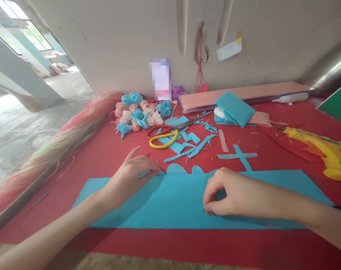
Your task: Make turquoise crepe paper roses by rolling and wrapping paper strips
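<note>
A long blue crepe-paper sheet [170, 206] lies flat across the red table, under both hands. At its far edge my left hand [133, 172] has thumb and fingertips brought together on a small blue paper piece [160, 173], with the little finger raised. My right hand [222, 191] is curled above the sheet's middle, its thumb and fingers pinched low against the paper; what is between them is hidden. Between the hands, rounded blue paper petals [176, 169] stick out beyond the sheet's far edge. Scissors [169, 137] with red and yellow handles lie past them among blue scraps [193, 138].
Paper roses [142, 114] are heaped at the back left. A phone [161, 80] leans against the wall. Folded blue paper [235, 108], a peach paper pack [243, 93], a white glue bottle [293, 98] and a yellow glue gun [319, 146] occupy the right side.
</note>
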